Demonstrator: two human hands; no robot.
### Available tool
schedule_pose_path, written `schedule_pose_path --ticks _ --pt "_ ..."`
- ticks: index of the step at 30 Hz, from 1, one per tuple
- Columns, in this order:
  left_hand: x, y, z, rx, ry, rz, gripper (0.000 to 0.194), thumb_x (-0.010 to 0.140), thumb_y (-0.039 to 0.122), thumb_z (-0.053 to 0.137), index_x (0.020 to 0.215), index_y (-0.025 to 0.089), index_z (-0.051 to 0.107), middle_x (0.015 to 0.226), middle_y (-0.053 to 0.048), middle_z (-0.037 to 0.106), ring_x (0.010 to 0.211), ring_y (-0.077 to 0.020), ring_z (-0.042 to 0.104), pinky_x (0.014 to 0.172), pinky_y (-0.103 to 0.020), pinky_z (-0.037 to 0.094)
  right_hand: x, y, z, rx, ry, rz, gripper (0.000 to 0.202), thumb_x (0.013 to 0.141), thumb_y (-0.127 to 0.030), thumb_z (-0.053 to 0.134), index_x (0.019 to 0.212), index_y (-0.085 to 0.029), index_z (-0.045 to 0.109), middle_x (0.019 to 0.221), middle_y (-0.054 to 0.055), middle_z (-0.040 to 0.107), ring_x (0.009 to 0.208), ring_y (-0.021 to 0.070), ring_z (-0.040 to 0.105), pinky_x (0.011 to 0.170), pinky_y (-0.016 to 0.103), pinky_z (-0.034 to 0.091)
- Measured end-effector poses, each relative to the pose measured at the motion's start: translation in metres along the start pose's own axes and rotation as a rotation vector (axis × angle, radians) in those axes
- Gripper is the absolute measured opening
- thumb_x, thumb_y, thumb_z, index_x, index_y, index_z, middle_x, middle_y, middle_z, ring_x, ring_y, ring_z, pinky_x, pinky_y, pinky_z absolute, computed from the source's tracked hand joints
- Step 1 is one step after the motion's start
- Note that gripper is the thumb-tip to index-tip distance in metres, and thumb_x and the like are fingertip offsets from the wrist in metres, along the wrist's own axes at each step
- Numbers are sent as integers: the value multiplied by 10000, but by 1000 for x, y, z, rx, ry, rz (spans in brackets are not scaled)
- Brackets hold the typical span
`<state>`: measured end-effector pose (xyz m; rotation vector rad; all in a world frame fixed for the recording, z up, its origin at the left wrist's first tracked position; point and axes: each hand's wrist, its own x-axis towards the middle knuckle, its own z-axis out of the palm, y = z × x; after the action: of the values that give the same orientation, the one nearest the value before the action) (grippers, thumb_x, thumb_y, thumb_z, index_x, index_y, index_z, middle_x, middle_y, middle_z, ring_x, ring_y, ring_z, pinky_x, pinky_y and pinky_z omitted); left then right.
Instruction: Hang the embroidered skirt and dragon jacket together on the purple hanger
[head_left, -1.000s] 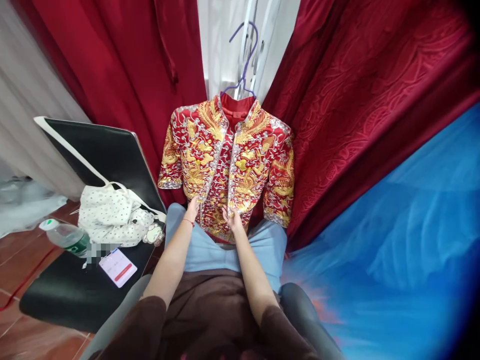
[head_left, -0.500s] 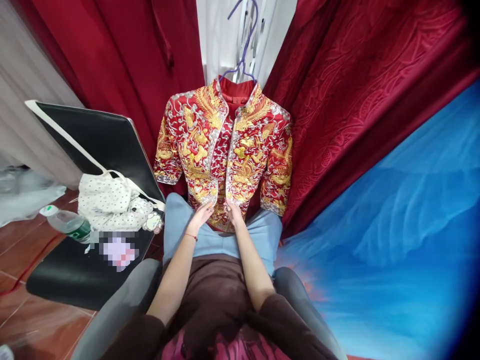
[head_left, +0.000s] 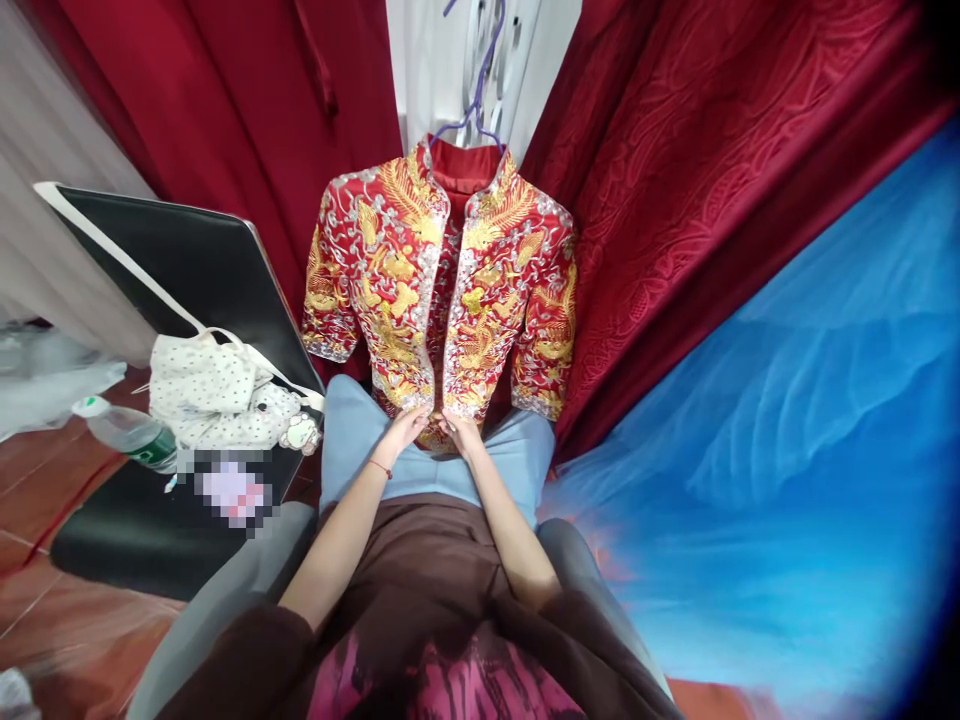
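Note:
A red jacket [head_left: 480, 290] with gold and silver embroidery hangs on a purple hanger [head_left: 478, 105] in front of me, its lower end over my lap. Its front edges are apart, and a narrow strip of dark red inside shows between them. My left hand [head_left: 407, 428] pinches the bottom corner of the left front panel. At the bottom corner of the right panel, my right hand [head_left: 460, 432] has its fingers closed on the edge. The two hands are close together but do not touch. Some fingertips are hidden by the cloth.
On my left stands a black chair [head_left: 165, 270] bearing a white dotted cloth bag [head_left: 199, 385], a clear bottle [head_left: 124, 432] and a blurred-out item. Red curtains [head_left: 240, 100] hang behind the jacket. Blue tulle [head_left: 810, 450] spreads on the right.
My hands have drawn the two lower front corners slightly nearer each other and the gap now runs straighter. The whole view has shifted a little, so things sit higher and further left.

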<state>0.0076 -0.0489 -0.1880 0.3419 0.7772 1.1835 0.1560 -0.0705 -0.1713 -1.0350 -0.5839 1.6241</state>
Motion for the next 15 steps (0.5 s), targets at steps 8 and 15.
schedule_pose_path --ticks 8,15 --pt "-10 -10 1 43 -75 -82 266 694 104 839 669 151 578 568 88 423 495 -23 287 499 -212 289 -2 -1 4 14 10 -21 372 466 -366 961 682 -182 720 644 13 718 636 135 633 676 265 520" --pt "-12 -4 -1 42 -68 -71 349 687 153 885 610 156 545 516 95 384 484 -28 267 521 -233 272 -5 -2 6 19 -9 0 417 444 -359 967 737 -187 725 691 3 730 652 137 635 643 264 497"
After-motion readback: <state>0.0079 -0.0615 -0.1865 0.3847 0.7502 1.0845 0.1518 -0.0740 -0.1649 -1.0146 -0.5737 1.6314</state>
